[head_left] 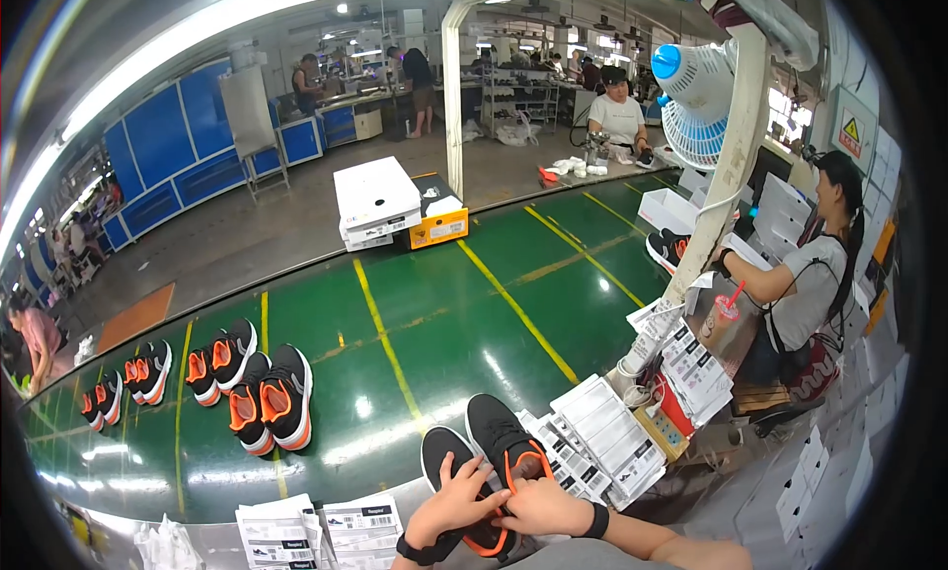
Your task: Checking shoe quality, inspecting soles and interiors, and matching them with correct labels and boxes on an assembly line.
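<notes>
A pair of black sneakers with orange lining lies in front of me at the near edge of the green conveyor belt point(415, 318). My left hand point(456, 503) grips the left sneaker point(441, 451) over its upper, thumb toward the opening. Curled at the collar between the two shoes, my right hand point(549, 508) pinches the edge; what exactly its fingertips hold is partly hidden. The right sneaker point(490, 424) rests against the left one, toe pointing away. Both my wrists wear black bands.
More sneaker pairs point(270, 402) stand on the belt to the left. Printed paper stacks point(604, 442) lie to my right, others point(360, 530) at the near left. Shoeboxes point(377, 200) sit at the far edge. A post point(721, 190) with a fan point(694, 106) and a seated co-worker point(825, 274) are at right.
</notes>
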### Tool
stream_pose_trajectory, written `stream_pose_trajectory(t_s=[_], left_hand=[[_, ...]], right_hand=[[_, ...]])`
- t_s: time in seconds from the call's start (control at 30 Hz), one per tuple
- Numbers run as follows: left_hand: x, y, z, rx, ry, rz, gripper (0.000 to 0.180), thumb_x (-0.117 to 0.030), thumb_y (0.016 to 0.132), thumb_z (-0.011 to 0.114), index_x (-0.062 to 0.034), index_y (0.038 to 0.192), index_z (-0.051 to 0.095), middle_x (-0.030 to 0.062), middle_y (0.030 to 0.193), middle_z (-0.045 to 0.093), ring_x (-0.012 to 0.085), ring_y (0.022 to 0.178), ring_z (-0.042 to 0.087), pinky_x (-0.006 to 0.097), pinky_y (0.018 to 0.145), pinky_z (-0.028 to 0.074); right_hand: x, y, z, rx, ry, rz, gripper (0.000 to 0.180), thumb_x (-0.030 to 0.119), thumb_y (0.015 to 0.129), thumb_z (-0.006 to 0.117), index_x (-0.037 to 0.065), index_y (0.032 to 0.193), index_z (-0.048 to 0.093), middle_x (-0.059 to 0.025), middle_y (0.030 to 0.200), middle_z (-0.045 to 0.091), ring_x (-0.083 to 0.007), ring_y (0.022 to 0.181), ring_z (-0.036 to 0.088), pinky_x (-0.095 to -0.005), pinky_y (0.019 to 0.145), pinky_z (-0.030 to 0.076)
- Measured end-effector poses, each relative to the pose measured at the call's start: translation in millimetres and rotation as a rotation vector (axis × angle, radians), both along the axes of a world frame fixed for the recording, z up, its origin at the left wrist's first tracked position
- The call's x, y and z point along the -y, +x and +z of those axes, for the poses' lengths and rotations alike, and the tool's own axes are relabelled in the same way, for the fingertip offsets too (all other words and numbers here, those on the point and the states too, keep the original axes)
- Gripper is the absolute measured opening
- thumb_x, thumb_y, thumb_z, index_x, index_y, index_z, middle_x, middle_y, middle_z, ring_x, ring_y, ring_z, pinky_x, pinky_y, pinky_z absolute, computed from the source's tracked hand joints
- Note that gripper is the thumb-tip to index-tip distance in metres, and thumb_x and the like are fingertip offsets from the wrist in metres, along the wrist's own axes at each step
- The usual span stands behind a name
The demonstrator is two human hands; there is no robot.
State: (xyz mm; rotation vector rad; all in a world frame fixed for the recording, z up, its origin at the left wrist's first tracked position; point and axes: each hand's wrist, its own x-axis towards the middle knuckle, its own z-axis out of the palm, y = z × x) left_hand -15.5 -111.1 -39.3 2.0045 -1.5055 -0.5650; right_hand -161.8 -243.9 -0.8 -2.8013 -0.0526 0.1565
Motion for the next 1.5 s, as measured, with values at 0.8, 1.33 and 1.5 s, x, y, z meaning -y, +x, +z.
stream_pose_trajectory(t_s=[0.8, 1.33, 1.5], left_hand=[[-4, 27, 81, -0.523, -0.23, -0.192, 0.061, -0.044, 0.093, 0.061, -0.0058, 0.139, 0.047, 0.0219, 0.136, 0.053, 0.0304, 0.13, 0.048, 0.042, 0.104, 0.041], [26, 16, 24, -1.255, -0.149, -0.018, 0.033, -0.008, 0.1, 0.051, 0.0044, 0.13, 0.047, 0.0146, 0.117, 0.064, 0.0209, 0.112, 0.061, 0.033, 0.098, 0.048], [26, 13, 23, -1.232, -0.186, -0.015, 0.032, -0.011, 0.1, 0.052, 0.005, 0.128, 0.047, 0.0158, 0.117, 0.064, 0.02, 0.113, 0.061, 0.032, 0.098, 0.048]], right_hand=[[30, 24, 104, 0.188, 0.527, 0.122, 0.032, 0.033, 0.093, 0.062, 0.002, 0.084, 0.063, -0.0091, 0.064, 0.061, -0.0252, 0.058, 0.062, -0.0348, 0.054, 0.048], [61, 83, -2, -0.197, 2.668, -0.346, 0.031, 0.022, 0.102, 0.042, 0.006, 0.076, 0.049, 0.0002, 0.065, 0.037, -0.0135, 0.062, 0.037, -0.0295, 0.063, 0.037], [63, 85, -4, -0.196, 2.689, -0.334, 0.033, 0.023, 0.102, 0.04, 0.006, 0.076, 0.05, 0.0001, 0.066, 0.038, -0.0136, 0.063, 0.037, -0.0293, 0.065, 0.037]])
